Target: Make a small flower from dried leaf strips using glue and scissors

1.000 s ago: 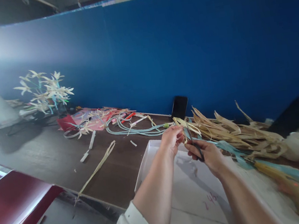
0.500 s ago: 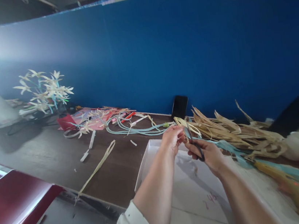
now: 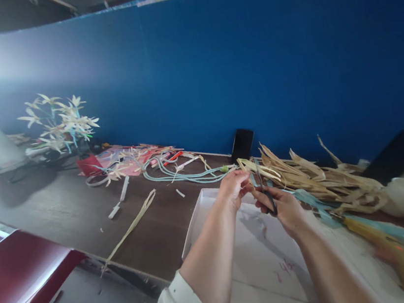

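Above the far part of a white box lid (image 3: 262, 243), my left hand (image 3: 234, 187) pinches a pale yellow strip of dried husk (image 3: 251, 165). My right hand (image 3: 282, 208) is closed round black-handled scissors (image 3: 268, 198), blades pointing up and away beside the strip. Both hands are close together, the fingertips almost meeting. Whether the blades touch the strip I cannot tell. Just beyond and right of the hands lies a heap of dried husks (image 3: 313, 176). A small brown scrap (image 3: 265, 232) rests on the lid.
A yellow glue gun (image 3: 393, 250) lies at the right, near blue ribbon (image 3: 313, 201). Dark phone (image 3: 242, 143) leans on the blue partition (image 3: 249, 56). Pale-blue cords (image 3: 175, 177), a long husk strip (image 3: 132, 228) and husk flowers (image 3: 64, 122) are leftward. A red chair (image 3: 28, 274) stands front left.
My right hand and the scissors have shifted slightly right, and the blades stand a little apart from the left fingers. The yellow strip's free end has swung right. My left hand barely moved.
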`<state>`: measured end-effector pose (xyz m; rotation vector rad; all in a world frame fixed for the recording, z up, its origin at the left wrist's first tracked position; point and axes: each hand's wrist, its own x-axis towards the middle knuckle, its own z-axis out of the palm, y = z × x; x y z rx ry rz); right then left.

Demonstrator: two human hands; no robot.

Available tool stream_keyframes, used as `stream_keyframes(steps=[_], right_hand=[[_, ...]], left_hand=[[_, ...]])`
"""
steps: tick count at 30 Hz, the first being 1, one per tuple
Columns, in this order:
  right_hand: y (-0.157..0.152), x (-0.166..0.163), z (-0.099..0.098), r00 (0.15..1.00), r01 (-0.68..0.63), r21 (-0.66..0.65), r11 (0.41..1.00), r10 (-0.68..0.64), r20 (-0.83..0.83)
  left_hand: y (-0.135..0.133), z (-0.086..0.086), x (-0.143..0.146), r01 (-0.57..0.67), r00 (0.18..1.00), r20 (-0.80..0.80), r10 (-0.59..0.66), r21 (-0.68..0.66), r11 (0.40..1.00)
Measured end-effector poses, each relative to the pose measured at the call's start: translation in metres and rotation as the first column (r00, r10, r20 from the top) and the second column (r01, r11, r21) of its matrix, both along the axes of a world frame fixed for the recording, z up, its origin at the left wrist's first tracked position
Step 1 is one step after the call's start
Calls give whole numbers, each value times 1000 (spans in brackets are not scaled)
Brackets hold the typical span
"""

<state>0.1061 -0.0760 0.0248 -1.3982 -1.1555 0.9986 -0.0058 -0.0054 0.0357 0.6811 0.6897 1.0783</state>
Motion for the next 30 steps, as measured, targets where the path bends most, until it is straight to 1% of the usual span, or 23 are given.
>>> stream_keyframes(steps=[10, 13, 19, 25, 30], right_hand=[[1, 2, -2, 999, 34, 31, 999, -35, 29], [1, 1, -1, 999, 27, 36, 999, -28, 20], [0, 1, 1, 998, 15, 38, 999, -17, 58], [0, 2, 1, 999, -5, 41, 999, 3, 37], [-1, 1, 2, 998, -36, 54, 998, 32, 62]], left_hand=[[1, -2, 1, 1, 1000, -8, -2, -13, 1000], [1, -2, 1, 4, 1000, -9, -4, -12, 1000], [1, -2, 1, 0, 1000, -17, -1, -26, 1000], [2, -4, 2, -5, 1000, -15, 4, -19, 1000], [1, -1, 1, -11, 1000, -23, 11, -14, 1000]])
